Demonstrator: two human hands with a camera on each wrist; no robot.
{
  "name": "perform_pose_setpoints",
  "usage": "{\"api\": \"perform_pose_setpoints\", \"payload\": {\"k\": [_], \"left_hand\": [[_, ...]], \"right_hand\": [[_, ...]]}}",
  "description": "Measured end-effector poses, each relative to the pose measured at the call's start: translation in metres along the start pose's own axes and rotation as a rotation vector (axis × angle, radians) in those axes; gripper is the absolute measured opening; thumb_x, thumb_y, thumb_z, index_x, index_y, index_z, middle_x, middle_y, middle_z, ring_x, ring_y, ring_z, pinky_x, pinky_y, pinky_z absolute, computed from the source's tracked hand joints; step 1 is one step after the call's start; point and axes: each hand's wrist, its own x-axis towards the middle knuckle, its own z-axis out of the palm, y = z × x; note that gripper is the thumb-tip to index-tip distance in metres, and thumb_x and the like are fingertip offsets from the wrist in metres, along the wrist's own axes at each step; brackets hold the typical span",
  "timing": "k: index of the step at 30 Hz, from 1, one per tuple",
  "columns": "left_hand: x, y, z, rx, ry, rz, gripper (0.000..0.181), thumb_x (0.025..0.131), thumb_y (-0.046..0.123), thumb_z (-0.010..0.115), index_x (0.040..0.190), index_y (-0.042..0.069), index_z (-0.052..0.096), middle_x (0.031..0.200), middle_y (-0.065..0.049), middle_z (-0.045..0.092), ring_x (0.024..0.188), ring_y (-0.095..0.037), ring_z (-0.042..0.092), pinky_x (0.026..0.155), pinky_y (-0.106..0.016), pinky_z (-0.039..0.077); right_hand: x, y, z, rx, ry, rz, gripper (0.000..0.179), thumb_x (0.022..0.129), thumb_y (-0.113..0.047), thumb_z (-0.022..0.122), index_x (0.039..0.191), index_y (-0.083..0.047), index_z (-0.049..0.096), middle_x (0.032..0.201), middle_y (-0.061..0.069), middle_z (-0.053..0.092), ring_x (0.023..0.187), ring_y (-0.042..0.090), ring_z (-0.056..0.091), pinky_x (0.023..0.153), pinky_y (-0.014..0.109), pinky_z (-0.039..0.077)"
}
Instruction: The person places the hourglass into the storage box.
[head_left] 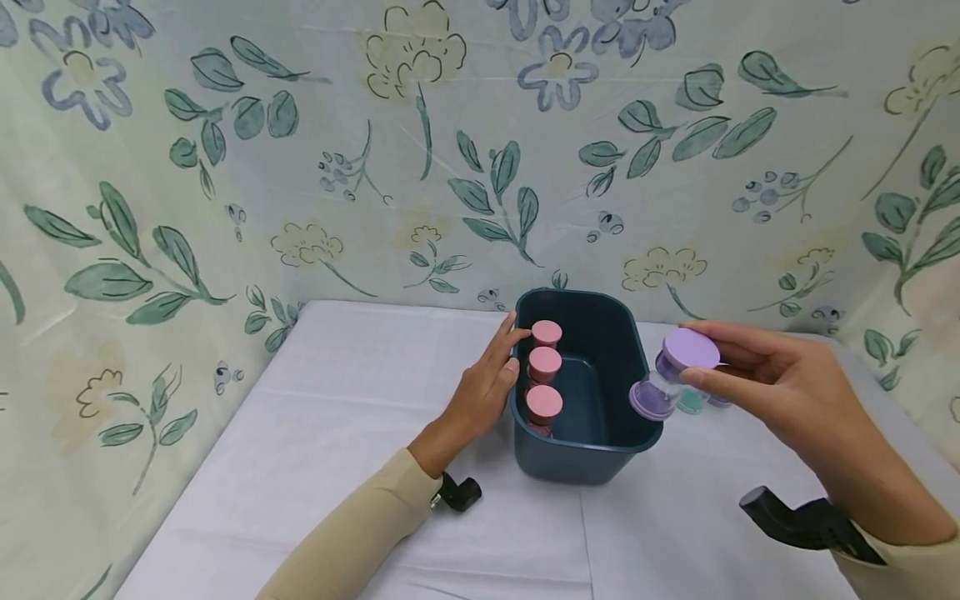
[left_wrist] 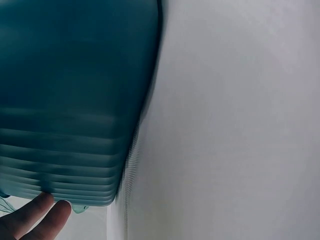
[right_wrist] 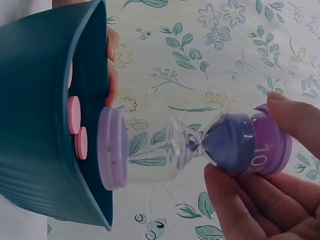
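My right hand point(head_left: 772, 371) pinches a purple-capped sand timer point(head_left: 687, 348) by its upper end, tilted over the right rim of a dark blue bin point(head_left: 573, 461). In the right wrist view the sand timer point(right_wrist: 165, 150) shows clear glass, purple sand near the held end and a printed "10". My left hand point(head_left: 480, 379) rests on the bin's left rim, fingers over the edge. Three pink-capped sand timers point(head_left: 545, 364) stand in a row along the bin's left inner wall. The left wrist view shows two fingertips point(left_wrist: 55, 215) at the ribbed bin wall point(left_wrist: 65, 155).
Behind the held timer, right of the bin, a teal-capped piece point(head_left: 692, 402) and a purple-capped piece point(head_left: 720, 401) stand partly hidden on the white-covered table point(head_left: 360, 375). A floral cloth point(head_left: 420, 192) hangs behind. Black wrist mounts point(head_left: 806, 521) stick out below the hands.
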Motion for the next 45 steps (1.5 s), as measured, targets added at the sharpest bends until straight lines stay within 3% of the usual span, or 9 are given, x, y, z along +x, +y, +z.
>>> {"api": "perform_pose_setpoints", "payload": {"k": [10, 16, 27, 38, 45], "left_hand": [[0.001, 0.001, 0.001, 0.001, 0.007, 0.008, 0.058, 0.101, 0.049, 0.017, 0.150, 0.020, 0.031, 0.162, 0.004, 0.010, 0.143, -0.015, 0.026, 0.097, -0.048, 0.045], [0.002, 0.000, 0.001, 0.004, 0.003, 0.002, 0.058, 0.101, 0.049, 0.016, 0.149, 0.020, 0.031, 0.162, 0.002, 0.010, 0.143, -0.016, 0.028, 0.094, -0.048, 0.048], [0.003, 0.000, 0.001, 0.001, 0.008, 0.009, 0.058, 0.101, 0.049, 0.016, 0.149, 0.020, 0.031, 0.162, 0.004, 0.010, 0.143, -0.015, 0.027, 0.095, -0.048, 0.048], [0.002, 0.001, 0.000, 0.003, 0.011, 0.008, 0.060, 0.101, 0.050, 0.016, 0.149, 0.019, 0.031, 0.162, 0.001, 0.011, 0.143, -0.016, 0.027, 0.095, -0.048, 0.047], [0.002, 0.001, 0.000, 0.004, 0.012, 0.017, 0.060, 0.101, 0.050, 0.015, 0.149, 0.019, 0.032, 0.162, 0.003, 0.010, 0.142, -0.016, 0.028, 0.094, -0.047, 0.048]], "right_hand": [[0.012, 0.004, 0.011, -0.018, -0.065, -0.005, 0.051, 0.081, -0.032, 0.078, 0.128, -0.024, 0.061, 0.118, -0.004, 0.065, 0.093, 0.002, 0.065, 0.073, 0.016, 0.052], [0.018, 0.005, 0.019, -0.010, -0.118, -0.011, 0.055, 0.082, -0.036, 0.076, 0.132, -0.024, 0.058, 0.124, -0.002, 0.060, 0.095, 0.006, 0.064, 0.074, 0.019, 0.053], [0.026, 0.011, 0.030, 0.008, -0.191, -0.047, 0.053, 0.083, -0.032, 0.076, 0.130, -0.014, 0.060, 0.120, 0.008, 0.062, 0.093, 0.012, 0.065, 0.072, 0.024, 0.056], [0.031, 0.016, 0.039, 0.038, -0.287, -0.050, 0.049, 0.081, -0.034, 0.077, 0.122, -0.012, 0.061, 0.116, 0.007, 0.063, 0.099, 0.024, 0.066, 0.077, 0.032, 0.057], [0.031, 0.022, 0.047, -0.052, -0.274, -0.112, 0.048, 0.079, -0.035, 0.079, 0.118, -0.012, 0.063, 0.109, 0.005, 0.066, 0.095, 0.024, 0.066, 0.077, 0.028, 0.056]]}}
